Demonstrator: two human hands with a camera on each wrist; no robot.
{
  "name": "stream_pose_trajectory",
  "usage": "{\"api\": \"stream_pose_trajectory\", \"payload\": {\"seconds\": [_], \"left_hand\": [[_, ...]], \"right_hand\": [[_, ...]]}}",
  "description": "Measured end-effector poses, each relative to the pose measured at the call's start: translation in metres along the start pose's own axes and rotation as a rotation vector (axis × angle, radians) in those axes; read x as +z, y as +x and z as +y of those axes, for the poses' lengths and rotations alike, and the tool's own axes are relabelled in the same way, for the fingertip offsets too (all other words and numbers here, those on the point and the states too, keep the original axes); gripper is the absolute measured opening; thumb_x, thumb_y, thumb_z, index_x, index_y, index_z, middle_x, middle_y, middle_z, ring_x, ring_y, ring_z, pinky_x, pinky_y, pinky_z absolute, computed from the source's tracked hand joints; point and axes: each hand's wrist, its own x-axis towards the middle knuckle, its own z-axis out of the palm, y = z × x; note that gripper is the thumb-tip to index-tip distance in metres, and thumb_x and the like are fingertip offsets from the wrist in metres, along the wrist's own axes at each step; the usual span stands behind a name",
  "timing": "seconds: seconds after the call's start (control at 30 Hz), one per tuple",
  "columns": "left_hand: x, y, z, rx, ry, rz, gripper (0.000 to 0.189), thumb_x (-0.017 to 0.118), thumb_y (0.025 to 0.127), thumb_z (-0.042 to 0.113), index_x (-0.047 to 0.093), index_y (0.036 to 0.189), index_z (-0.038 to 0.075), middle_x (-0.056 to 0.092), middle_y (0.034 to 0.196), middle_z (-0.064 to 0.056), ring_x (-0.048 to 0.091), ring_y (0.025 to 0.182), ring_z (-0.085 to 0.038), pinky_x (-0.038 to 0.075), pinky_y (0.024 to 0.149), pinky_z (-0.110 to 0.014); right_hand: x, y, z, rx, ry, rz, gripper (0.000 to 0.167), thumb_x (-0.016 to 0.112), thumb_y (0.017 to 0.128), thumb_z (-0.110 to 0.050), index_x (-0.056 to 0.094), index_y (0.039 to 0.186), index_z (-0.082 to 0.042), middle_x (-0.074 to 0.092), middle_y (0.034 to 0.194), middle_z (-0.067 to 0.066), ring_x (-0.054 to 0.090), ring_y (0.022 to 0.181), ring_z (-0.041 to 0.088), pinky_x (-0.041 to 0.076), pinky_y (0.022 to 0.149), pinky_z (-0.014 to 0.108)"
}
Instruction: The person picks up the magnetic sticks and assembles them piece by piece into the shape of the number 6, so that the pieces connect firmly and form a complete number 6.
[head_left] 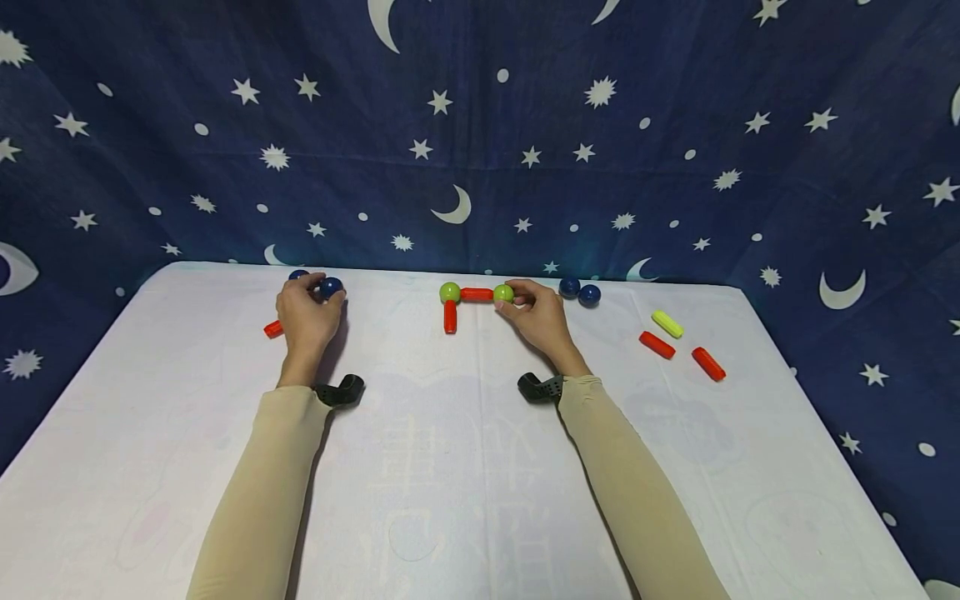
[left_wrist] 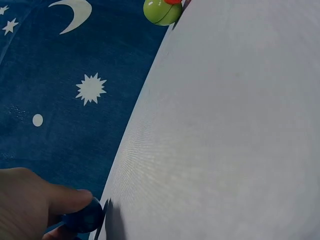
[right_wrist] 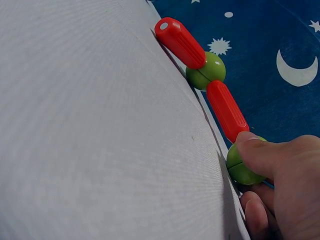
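Note:
At the table's back left, my left hand (head_left: 306, 317) pinches a blue ball (left_wrist: 86, 218) between thumb and fingers. Another blue ball (head_left: 297, 274) shows partly behind that hand, and a red rod (head_left: 273, 329) sticks out at its left side. My right hand (head_left: 542, 318) grips a green ball (right_wrist: 242, 162) at one end of a joined piece. From it a red rod (head_left: 477, 294) runs left to a second green ball (head_left: 450, 292). A further red rod (head_left: 450, 317) extends from that ball toward me, making a corner.
Two blue balls (head_left: 580, 292) lie just right of my right hand. Farther right are a yellow-green rod (head_left: 667, 323) and two red rods (head_left: 657, 345). The white-covered table (head_left: 450, 500) ends at a dark blue star-patterned cloth (head_left: 480, 125) behind.

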Motion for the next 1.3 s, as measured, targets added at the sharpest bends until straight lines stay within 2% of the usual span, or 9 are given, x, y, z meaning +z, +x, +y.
{"api": "stream_pose_trajectory", "payload": {"seconds": [0.33,0.43,0.53,0.67,0.73,0.83,0.93,1.1,1.3], "left_hand": [[0.0,-0.001,0.003,0.047,0.018,-0.019,0.041,0.073,0.09,0.005,0.065,0.126,-0.01,0.064,0.113,-0.03,0.056,0.106,-0.043,0.037,0.092,-0.053],[0.0,-0.002,0.008,0.065,-0.023,-0.056,0.04,0.074,0.089,0.006,0.066,0.126,-0.009,0.065,0.114,-0.028,0.058,0.105,-0.041,0.041,0.09,-0.048],[0.001,-0.001,0.013,0.083,-0.104,-0.149,0.04,0.076,0.089,0.006,0.067,0.125,-0.007,0.067,0.115,-0.025,0.061,0.101,-0.036,0.046,0.084,-0.035],[0.002,-0.001,0.02,0.091,-0.197,-0.347,0.04,0.079,0.089,0.01,0.068,0.125,-0.003,0.068,0.112,-0.02,0.062,0.092,-0.027,0.046,0.072,-0.02],[0.003,-0.003,0.023,0.092,-0.223,-0.458,0.04,0.08,0.088,0.012,0.068,0.124,-0.001,0.068,0.109,-0.019,0.06,0.089,-0.024,0.047,0.069,-0.018],[0.008,-0.006,0.027,0.107,-0.259,-0.612,0.041,0.081,0.087,0.011,0.069,0.123,-0.001,0.068,0.106,-0.019,0.06,0.089,-0.023,0.048,0.072,-0.019],[0.014,-0.011,0.031,0.136,-0.292,-0.736,0.041,0.084,0.084,0.009,0.07,0.121,-0.002,0.069,0.103,-0.019,0.061,0.089,-0.025,0.049,0.074,-0.021],[0.025,-0.02,0.037,0.179,-0.323,-0.865,0.039,0.088,0.078,0.006,0.073,0.114,-0.001,0.068,0.096,-0.016,0.059,0.083,-0.025,0.049,0.072,-0.021],[0.034,-0.027,0.04,0.213,-0.347,-0.932,0.034,0.088,0.077,0.001,0.076,0.109,-0.001,0.07,0.094,-0.013,0.058,0.079,-0.024,0.05,0.07,-0.021]], "right_hand": [[0.001,0.001,0.001,-0.002,-0.004,-0.001,0.039,0.08,0.089,-0.017,0.07,0.124,-0.002,0.073,0.107,0.012,0.063,0.091,0.023,0.047,0.075,0.028],[0.001,0.001,0.001,-0.004,-0.005,-0.001,0.039,0.081,0.089,-0.017,0.071,0.124,-0.002,0.073,0.107,0.012,0.063,0.091,0.023,0.047,0.074,0.027],[0.001,0.001,0.001,-0.003,-0.002,-0.002,0.039,0.081,0.088,-0.017,0.071,0.124,-0.003,0.073,0.107,0.012,0.063,0.09,0.022,0.046,0.074,0.027],[0.001,0.002,0.001,-0.002,0.002,-0.001,0.04,0.081,0.088,-0.016,0.071,0.124,-0.003,0.073,0.107,0.012,0.063,0.09,0.022,0.047,0.074,0.027],[0.001,0.002,0.001,-0.001,0.003,-0.002,0.04,0.081,0.088,-0.016,0.071,0.124,-0.003,0.073,0.107,0.012,0.063,0.09,0.022,0.047,0.073,0.027],[0.001,0.002,0.001,0.002,0.007,-0.004,0.04,0.081,0.088,-0.016,0.07,0.124,-0.003,0.073,0.107,0.012,0.063,0.09,0.022,0.047,0.074,0.027],[0.001,0.001,0.001,0.002,0.01,-0.004,0.04,0.081,0.088,-0.016,0.07,0.124,-0.003,0.072,0.106,0.012,0.062,0.09,0.023,0.047,0.074,0.027],[0.001,0.001,0.002,0.003,0.002,-0.003,0.04,0.081,0.088,-0.016,0.071,0.124,-0.003,0.073,0.106,0.012,0.062,0.089,0.022,0.047,0.074,0.027],[0.001,0.001,0.002,0.004,0.006,-0.003,0.04,0.081,0.088,-0.016,0.071,0.124,-0.003,0.073,0.107,0.012,0.062,0.09,0.022,0.047,0.075,0.028]]}}
